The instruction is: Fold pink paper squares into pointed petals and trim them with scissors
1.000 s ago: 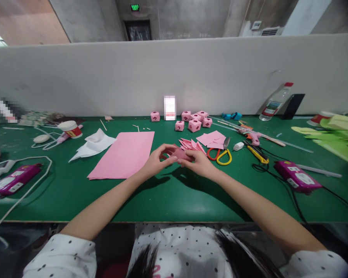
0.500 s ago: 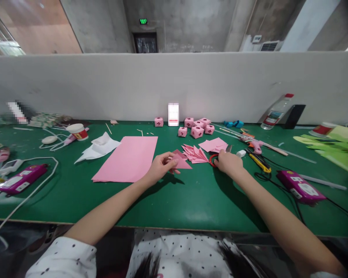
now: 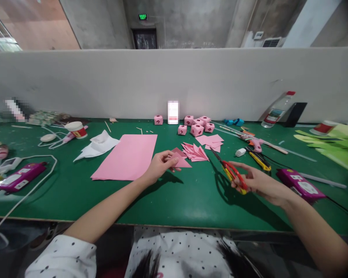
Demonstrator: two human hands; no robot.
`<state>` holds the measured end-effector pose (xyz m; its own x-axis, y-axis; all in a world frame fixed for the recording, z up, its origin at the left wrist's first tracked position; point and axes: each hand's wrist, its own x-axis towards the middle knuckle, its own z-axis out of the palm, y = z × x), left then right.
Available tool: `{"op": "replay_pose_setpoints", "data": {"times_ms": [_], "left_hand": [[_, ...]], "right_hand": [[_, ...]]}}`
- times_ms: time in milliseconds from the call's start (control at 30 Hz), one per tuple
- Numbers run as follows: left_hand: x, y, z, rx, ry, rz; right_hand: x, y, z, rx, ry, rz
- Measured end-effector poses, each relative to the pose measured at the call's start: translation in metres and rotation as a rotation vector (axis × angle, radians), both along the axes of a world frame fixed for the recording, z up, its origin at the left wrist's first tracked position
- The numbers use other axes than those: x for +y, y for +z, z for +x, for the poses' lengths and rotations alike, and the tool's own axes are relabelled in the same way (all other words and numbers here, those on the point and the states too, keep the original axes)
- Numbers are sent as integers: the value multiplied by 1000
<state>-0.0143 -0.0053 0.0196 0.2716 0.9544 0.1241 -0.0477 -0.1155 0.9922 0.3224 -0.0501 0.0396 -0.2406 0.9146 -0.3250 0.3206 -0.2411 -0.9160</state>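
Observation:
My left hand pinches a folded pink paper piece just above the green table, right of a large pink sheet. My right hand holds a pair of red-and-yellow scissors lifted off the table, blades pointing away toward a pile of folded pink triangles. Flat pink squares lie behind that pile. Several finished pink paper cubes stand near the back wall.
A glue gun, a yellow utility knife and a magenta power strip lie at the right. Another magenta strip, white paper and a cup are at the left. A bottle leans on the partition.
My right hand left the folded piece, reached to the scissors on the table, and has lifted them toward me. My left hand keeps the pink piece almost still.

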Motion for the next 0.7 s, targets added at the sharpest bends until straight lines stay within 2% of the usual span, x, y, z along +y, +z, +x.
{"op": "replay_pose_setpoints", "data": {"times_ms": [100,167,267,367,433,533,700], "left_hand": [[-1,2,0,-5,2,8],[-2,3,0,5,1,25],[-3,3,-1,44,21,66],[-2,2,-2,86,81,115],[-2,1,-2,124,136,164],[-3,1,-3,196,222,262],[-4,2,-4,243,274,331]], "right_hand": [[-20,7,-21,159,144,-32],[-20,11,-45,208,233,8],[-1,12,-85,249,241,121],[26,4,-113,273,194,294],[39,-5,-120,271,176,425],[44,-12,-116,186,268,464],[32,-2,-110,22,452,549]]}}
